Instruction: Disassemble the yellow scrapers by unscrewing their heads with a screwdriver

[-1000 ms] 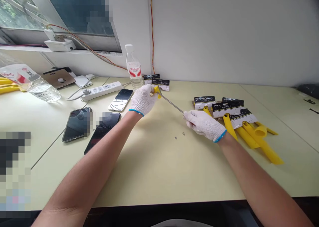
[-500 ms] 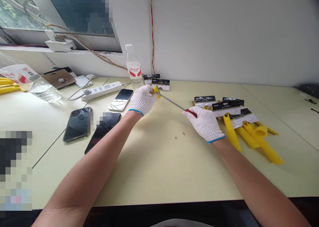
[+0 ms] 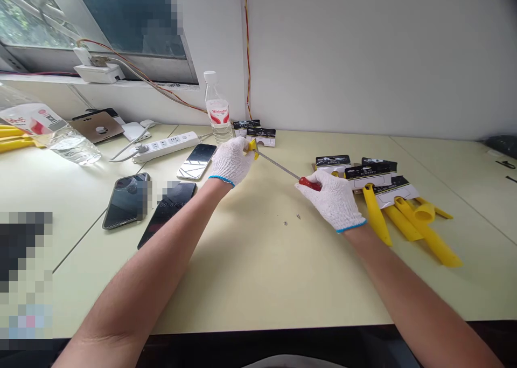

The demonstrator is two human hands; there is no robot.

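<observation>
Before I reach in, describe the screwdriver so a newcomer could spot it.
Above the pale table, find the white-gloved right hand. It holds the screwdriver, shaft pointing toward the yellow piece in the left hand. A red handle sets it apart from the yellow parts rightward.

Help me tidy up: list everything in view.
Screwdriver: 1, red handle, centre
Small part: 1, yellow, centre
Metal bits: about 2, silvery, centre
Phones: 3, dark screens, left
Power strip: 1, white, left
Bottles: 2, clear, left
Cards: at least 6, black and white, right, back
Plastic parts: several, yellow, right, left
Cardboard: 1, brown, left
Wires: uncounted, red and yellow, wall
Window: 1, grey frame, left
Table: 1, cream, centre
Left hand, right hand: 2, white gloves, centre
</observation>
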